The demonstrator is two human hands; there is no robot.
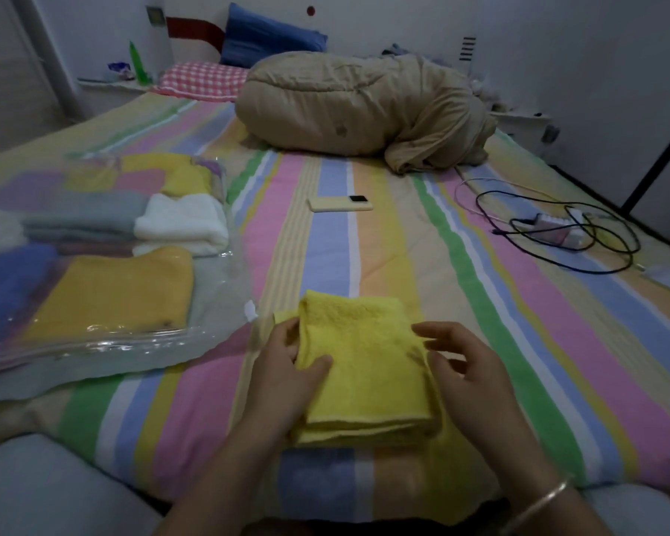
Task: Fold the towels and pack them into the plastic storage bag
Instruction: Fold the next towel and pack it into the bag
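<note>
1. No legible writing is showing anywhere.
2. The folded yellow towel is lying on the striped bed.
3. The left hand is pinching its left edge; the right hand is hovering, fingers loosely spread.
4. The plastic storage bag is lying to the left, holding folded towels and partly cut off.

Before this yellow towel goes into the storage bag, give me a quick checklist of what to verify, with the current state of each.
1. Yellow towel folded into a compact stack: ok.
2. Left hand holds the towel, thumb on top at its left edge: ok.
3. Right hand grips the towel: not ok, its fingers hover at the right edge.
4. Plastic storage bag lies nearby on the left: ok.
5. Bag mouth open: cannot tell.
6. Room left in the bag: cannot tell, folded towels already fill it.
</note>
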